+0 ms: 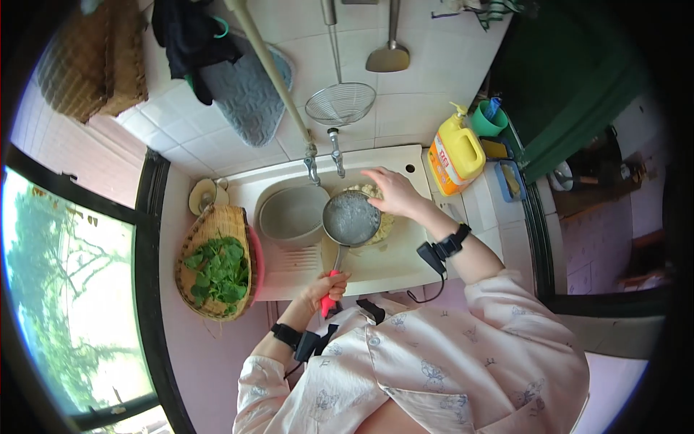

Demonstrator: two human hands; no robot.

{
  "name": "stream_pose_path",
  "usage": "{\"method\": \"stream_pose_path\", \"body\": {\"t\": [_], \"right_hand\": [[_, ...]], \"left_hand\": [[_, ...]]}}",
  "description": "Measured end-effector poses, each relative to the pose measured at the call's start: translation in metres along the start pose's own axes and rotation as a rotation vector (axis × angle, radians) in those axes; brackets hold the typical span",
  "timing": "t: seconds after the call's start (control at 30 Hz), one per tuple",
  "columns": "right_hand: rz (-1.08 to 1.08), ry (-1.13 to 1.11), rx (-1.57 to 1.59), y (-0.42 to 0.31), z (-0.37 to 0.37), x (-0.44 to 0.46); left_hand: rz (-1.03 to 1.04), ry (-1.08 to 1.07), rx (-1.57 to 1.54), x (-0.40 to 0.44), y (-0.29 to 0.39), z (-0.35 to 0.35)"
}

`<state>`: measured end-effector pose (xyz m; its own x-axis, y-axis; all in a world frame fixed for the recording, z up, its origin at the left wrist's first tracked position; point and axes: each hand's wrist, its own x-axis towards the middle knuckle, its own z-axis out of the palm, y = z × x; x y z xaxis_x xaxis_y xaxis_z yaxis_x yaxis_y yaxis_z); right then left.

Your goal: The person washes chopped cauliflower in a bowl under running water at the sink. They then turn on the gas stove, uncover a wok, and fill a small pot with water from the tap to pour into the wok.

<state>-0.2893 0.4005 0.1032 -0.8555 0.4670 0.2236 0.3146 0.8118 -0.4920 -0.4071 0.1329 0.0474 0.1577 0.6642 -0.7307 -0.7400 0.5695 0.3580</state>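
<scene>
My left hand [325,288] is closed around the red handle of a metal ladle [351,219], whose round bowl is over the sink [289,271]. Whitish, bubbly liquid shows in the bowl. Just above the bowl's right side is my right hand [394,194], its fingers apart and nothing visible in them. Pale, lumpy food [383,230] lies in the sink behind and right of the ladle, partly hidden by it and by my right hand. A grey basin [292,214] is directly left of the ladle.
Two taps [311,169] are on the wall behind the sink. Left of it, a woven basket [189,242] holds green leaves [220,267]. A yellow detergent jug [457,155] and a blue tray [510,181] stand on the right. A wire strainer [340,103] hangs above.
</scene>
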Motion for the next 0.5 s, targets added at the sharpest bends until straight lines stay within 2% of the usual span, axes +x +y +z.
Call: {"method": "stream_pose_path", "body": {"t": [0.07, 0.13, 0.23, 0.3, 0.47, 0.5], "right_hand": [[0.069, 0.112, 0.273, -0.008, -0.019, -0.052], [0.223, 0.118, 0.436, -0.015, -0.025, -0.115], [0.403, 0.215, 0.405, -0.049, -0.029, -0.209], [0.495, 0.069, 0.107, -0.079, -0.024, -0.272], [0.875, 0.280, 0.140, -0.190, -0.004, -0.408], [1.008, 0.392, 0.174, -0.218, -0.002, -0.429]], "left_hand": [[-0.055, -0.011, 0.056, -0.021, -0.001, 0.002], [-0.105, -0.032, 0.145, -0.040, -0.003, 0.001], [-0.193, -0.057, 0.323, -0.068, -0.003, -0.002], [-0.233, -0.093, 0.437, -0.084, -0.005, -0.004], [-0.417, -0.227, 0.721, -0.101, -0.015, -0.001], [-0.473, -0.251, 0.759, -0.104, -0.018, 0.002]]}}
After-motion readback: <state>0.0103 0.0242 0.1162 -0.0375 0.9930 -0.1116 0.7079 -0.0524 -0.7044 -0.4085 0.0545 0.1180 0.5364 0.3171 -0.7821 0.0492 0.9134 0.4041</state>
